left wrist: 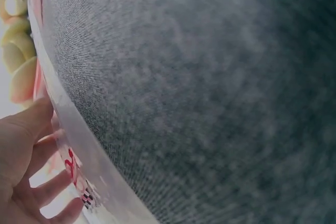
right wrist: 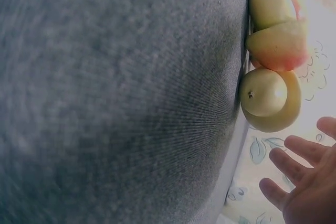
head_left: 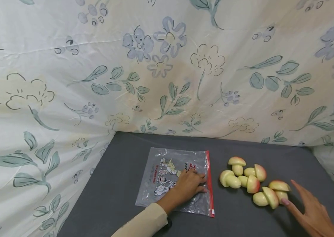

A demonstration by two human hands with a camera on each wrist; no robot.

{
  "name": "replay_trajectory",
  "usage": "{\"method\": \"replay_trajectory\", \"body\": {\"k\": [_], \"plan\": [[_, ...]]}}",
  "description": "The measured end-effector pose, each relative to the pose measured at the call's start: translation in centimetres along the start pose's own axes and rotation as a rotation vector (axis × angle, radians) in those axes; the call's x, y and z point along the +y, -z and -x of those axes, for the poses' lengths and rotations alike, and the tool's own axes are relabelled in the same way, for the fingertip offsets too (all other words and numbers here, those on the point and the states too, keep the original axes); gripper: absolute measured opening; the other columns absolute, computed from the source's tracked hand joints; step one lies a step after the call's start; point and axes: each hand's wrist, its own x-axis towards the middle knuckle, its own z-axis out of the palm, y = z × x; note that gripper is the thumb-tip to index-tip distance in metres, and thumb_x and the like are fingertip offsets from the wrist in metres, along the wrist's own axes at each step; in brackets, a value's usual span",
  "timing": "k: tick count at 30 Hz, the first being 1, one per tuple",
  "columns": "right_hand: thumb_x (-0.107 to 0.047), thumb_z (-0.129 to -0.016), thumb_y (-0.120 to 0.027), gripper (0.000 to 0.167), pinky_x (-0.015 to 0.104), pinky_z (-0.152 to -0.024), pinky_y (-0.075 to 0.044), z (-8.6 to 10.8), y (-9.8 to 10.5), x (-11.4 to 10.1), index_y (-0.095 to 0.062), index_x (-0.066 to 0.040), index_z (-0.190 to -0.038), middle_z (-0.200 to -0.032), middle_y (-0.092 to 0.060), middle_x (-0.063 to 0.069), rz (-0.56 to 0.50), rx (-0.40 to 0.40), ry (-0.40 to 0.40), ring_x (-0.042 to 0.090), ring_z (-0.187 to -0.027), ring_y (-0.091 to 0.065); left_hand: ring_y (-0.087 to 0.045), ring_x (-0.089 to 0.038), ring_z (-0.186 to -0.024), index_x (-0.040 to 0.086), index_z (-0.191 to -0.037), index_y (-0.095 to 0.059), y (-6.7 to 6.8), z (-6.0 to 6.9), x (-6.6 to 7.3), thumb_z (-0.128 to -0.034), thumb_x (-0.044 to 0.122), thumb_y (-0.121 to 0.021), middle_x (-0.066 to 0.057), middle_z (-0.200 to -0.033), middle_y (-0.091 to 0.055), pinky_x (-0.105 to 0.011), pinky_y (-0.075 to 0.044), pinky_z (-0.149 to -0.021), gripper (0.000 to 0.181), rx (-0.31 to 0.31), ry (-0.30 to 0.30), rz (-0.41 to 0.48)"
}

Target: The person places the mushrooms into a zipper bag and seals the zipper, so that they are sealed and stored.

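Note:
A clear plastic zip bag with a red zip edge and cartoon print lies flat on the dark table. My left hand rests on it near the zip side, fingers spread and loosely bent. The left wrist view shows the fingers of that hand against the bag. To the right of the bag lies a group of several toy mushrooms, cream with red-tinged caps. My right hand is beside the nearest mushroom, thumb and fingers apart. In the right wrist view its fingers are extended and hold nothing.
Dark grey cloth covers the table. A floral curtain hangs behind it and along both sides. The mushrooms stand close together, some touching, between the bag and my right hand.

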Motion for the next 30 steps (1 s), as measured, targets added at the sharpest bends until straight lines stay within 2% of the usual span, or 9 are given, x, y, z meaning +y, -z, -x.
{"method": "replay_trajectory", "body": {"k": [7, 12, 15, 19, 21, 26, 30], "plan": [[-0.049, -0.11, -0.051, 0.089, 0.084, -0.083, -0.031, -0.32, -0.03, 0.13, -0.011, 0.01, -0.164, -0.146, -0.032, 0.052, 0.003, -0.022, -0.005, 0.071, -0.124, -0.037, -0.069, -0.009, -0.108, 0.04, -0.12, -0.081, -0.13, -0.16, 0.26, -0.0902, 0.059, -0.07, 0.023, -0.132, -0.071, -0.028, -0.041, -0.07, 0.037, 0.04, 0.009, -0.078], [-0.05, -0.11, -0.05, 0.09, 0.083, -0.084, -0.029, -0.35, -0.16, 0.25, -0.009, 0.007, -0.166, -0.149, -0.03, 0.051, -0.018, -0.021, -0.018, 0.072, -0.126, -0.034, -0.07, -0.009, -0.096, 0.041, -0.114, -0.083, -0.58, -0.23, 0.12, -0.0876, 0.059, -0.071, 0.023, -0.126, -0.074, -0.028, -0.037, -0.064, 0.034, 0.09, -0.011, -0.096], [-0.05, -0.11, -0.051, 0.09, 0.083, -0.086, -0.029, -0.33, -0.28, 0.36, -0.009, 0.007, -0.165, -0.149, -0.03, 0.051, -0.024, -0.01, -0.017, 0.072, -0.126, -0.034, -0.07, -0.011, -0.089, 0.037, -0.106, -0.083, -0.69, -0.21, 0.06, -0.0856, 0.058, -0.074, 0.017, -0.11, -0.079, -0.028, -0.037, -0.063, 0.031, 0.117, -0.012, -0.072], [-0.048, -0.11, -0.052, 0.089, 0.082, -0.087, -0.03, -0.29, -0.46, 0.57, -0.01, 0.008, -0.165, -0.149, -0.031, 0.051, -0.027, 0.014, -0.008, 0.071, -0.126, -0.035, -0.067, -0.013, -0.078, 0.033, -0.095, -0.076, -0.74, -0.25, 0.05, -0.0817, 0.057, -0.078, 0.013, -0.085, -0.076, -0.028, -0.034, -0.06, 0.029, 0.151, 0.0, -0.04], [-0.047, -0.11, -0.052, 0.089, 0.082, -0.087, -0.03, -0.28, -0.51, 0.67, -0.01, 0.007, -0.165, -0.149, -0.031, 0.051, -0.029, 0.02, -0.003, 0.072, -0.126, -0.035, -0.065, -0.013, -0.075, 0.032, -0.093, -0.073, -0.73, -0.31, 0.07, -0.0799, 0.057, -0.079, 0.013, -0.081, -0.075, -0.028, -0.032, -0.058, 0.029, 0.161, 0.002, -0.037], [-0.045, -0.11, -0.054, 0.087, 0.082, -0.085, -0.031, -0.33, -0.55, 0.83, -0.012, 0.006, -0.166, -0.149, -0.032, 0.05, -0.035, 0.039, 0.013, 0.071, -0.126, -0.035, -0.065, -0.012, -0.07, 0.034, -0.097, -0.075, -0.51, -0.45, 0.14, -0.0798, 0.055, -0.081, 0.015, -0.08, -0.074, -0.027, -0.027, -0.056, 0.028, 0.171, -0.014, -0.039], [-0.044, -0.11, -0.053, 0.086, 0.082, -0.086, -0.03, -0.38, -0.56, 0.85, -0.011, 0.006, -0.166, -0.149, -0.032, 0.05, -0.043, 0.03, 0.016, 0.072, -0.126, -0.035, -0.066, -0.011, -0.069, 0.036, -0.101, -0.078, -0.35, -0.49, 0.13, -0.0823, 0.054, -0.079, 0.017, -0.083, -0.076, -0.027, -0.029, -0.053, 0.026, 0.187, -0.036, -0.033]]}}
